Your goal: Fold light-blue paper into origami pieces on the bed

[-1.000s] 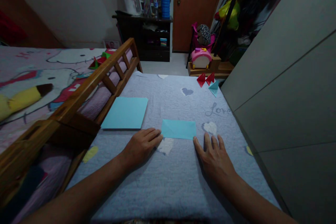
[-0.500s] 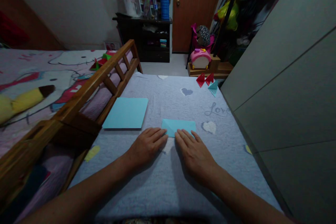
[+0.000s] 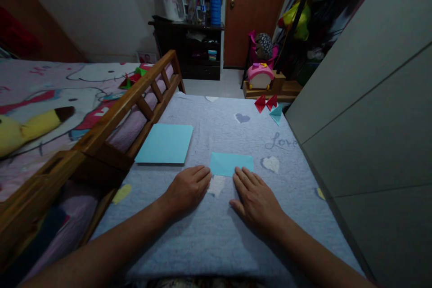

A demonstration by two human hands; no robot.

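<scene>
Clock laid flat on the worktop [image 3: 202,243], 12 pointing away from me. Worktop is the big item: blue-grey cloth over it, printed hearts, "Love" lettering at about 2. Pale panel [image 3: 357,144] runs down the 3 side, wooden bed rail [image 3: 116,114] down the 9 to 10 side.

Next size down: square stack of light blue paper [image 3: 165,144] at 9 to 10, flat, just inside the rail. Neither hand on it.

Then my hands. Right fingers [image 3: 249,179] at about 5: straight, side by side, tips laid on the near edge of the folded blue paper [image 3: 229,162], thumb out on the cloth. Released, gripping nothing. Left fingers [image 3: 201,174] at about 8: slightly bent, together, tips at the paper's left edge by the near corner. Can't tell if anything is pinched there; underside hidden.

Folded paper: middle of the dial, flat rectangle, long side running 9 to 3.

Smallest: two small red folded papers [image 3: 260,104] and one small blue folded paper [image 3: 276,114] at about 1, by the far corner, well apart from both hands.

Step, my read: pressing the fold flat, left as stop, right doing the smoothing. Next move calls for left end held so layers don't slip, and even pressure from the right along that near edge toward 3.
</scene>
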